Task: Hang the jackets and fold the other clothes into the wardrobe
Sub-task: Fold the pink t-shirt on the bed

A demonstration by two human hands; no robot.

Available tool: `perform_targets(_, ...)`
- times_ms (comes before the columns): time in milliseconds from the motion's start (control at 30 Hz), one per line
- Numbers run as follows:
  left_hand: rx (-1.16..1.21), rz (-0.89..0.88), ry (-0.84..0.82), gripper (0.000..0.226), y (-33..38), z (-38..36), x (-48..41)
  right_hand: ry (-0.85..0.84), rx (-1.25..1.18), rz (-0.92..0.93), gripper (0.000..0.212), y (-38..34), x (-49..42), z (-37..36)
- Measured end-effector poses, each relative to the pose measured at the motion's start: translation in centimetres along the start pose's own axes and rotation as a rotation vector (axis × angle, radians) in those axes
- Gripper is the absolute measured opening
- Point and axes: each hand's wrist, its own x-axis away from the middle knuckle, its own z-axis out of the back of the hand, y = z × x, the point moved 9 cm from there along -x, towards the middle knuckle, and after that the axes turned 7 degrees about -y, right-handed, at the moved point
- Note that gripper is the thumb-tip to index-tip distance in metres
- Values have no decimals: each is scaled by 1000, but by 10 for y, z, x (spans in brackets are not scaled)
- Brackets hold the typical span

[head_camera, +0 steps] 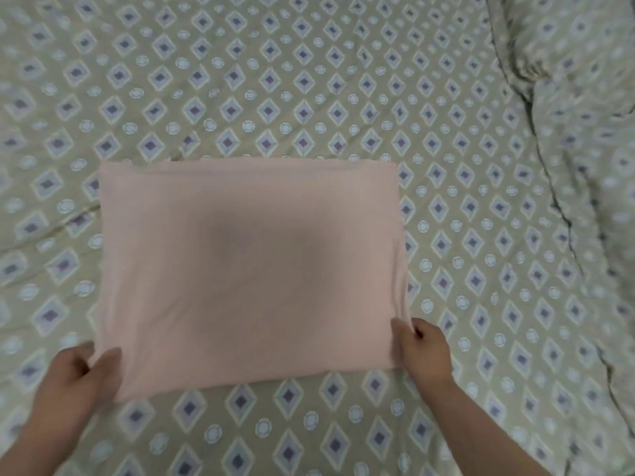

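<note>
A pale pink garment [247, 269] lies folded into a flat rectangle on the patterned bedsheet [275, 80], in the middle of the view. My left hand [77, 376] pinches its near left corner, thumb on top of the cloth. At the near right corner my right hand [424, 348] grips the fabric, fingers curled over the edge. A faint dark print shows through the pink cloth. No jacket or wardrobe is in view.
The olive sheet with diamond and circle print covers the whole bed. A bunched-up blanket or pillow [584, 132] in the same print rises along the right side. Wrinkles run across the sheet on the left.
</note>
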Motion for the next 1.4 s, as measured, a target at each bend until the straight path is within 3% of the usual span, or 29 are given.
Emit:
perform_targets(100, 92, 6, -89, 31, 9, -2, 18, -164, -45, -199, 27, 20, -4, -4)
perform_targets(267, 115, 185, -343, 14, -3, -15, 22, -375, -75, -332, 23, 41, -12, -7)
perform_targets(300, 118, 210, -350, 6, -7, -13, 21, -398, -82, -344, 22, 44, -11, -8)
perform_targets(400, 221, 236, -299, 12, -11, -11, 18, -399, -137, -379, 19, 51, -10, -6)
perform_targets(433, 358, 255, -249, 13, -13, -11, 18, -394, -155, -391, 19, 52, -9, -5)
perform_targets(533, 1061, 363, -93, 22, -23, -18, 27, -389, -227, -437, 19, 54, -5, -7)
perform_targets(600, 1260, 403, -46, 22, -27, -22, 32, -379, -302, -468, 21, 55, -1, -6)
perform_targets(633, 1210, 417, -57, 18, -28, -25, 34, -376, -330, -480, 22, 55, 2, -5)
perform_targets(700, 895, 398, -143, 11, -28, -26, 39, -382, -369, -500, 26, 56, 7, -5)
perform_targets(767, 531, 342, -307, 15, -25, -28, 42, -406, -399, -513, 28, 57, 12, -7)
perform_targets(833, 370, 335, -402, 21, -27, -33, 48, -451, -447, -519, 25, 58, 17, -11)
perform_targets(933, 414, 329, -234, 22, -30, -27, 49, -556, -452, -534, 18, 63, 31, -19)
perform_targets(1000, 593, 362, -163, 12, -33, -31, 51, -545, -403, -540, 17, 71, 37, -21)
perform_targets(1100, 851, 416, -275, 5, -31, -46, 59, -472, -500, -535, 16, 78, 40, -23)
perform_targets(1233, 669, 423, -509, 22, -32, -58, 70, -413, -620, -510, 17, 80, 38, -24)
perform_targets(1333, 660, 405, -463, 22, -31, -50, 61, -347, -622, -485, 22, 80, 32, -19)
perform_targets(1400, 672, 411, -340, 23, -36, -30, 49, -288, -601, -466, 25, 83, 26, -9)
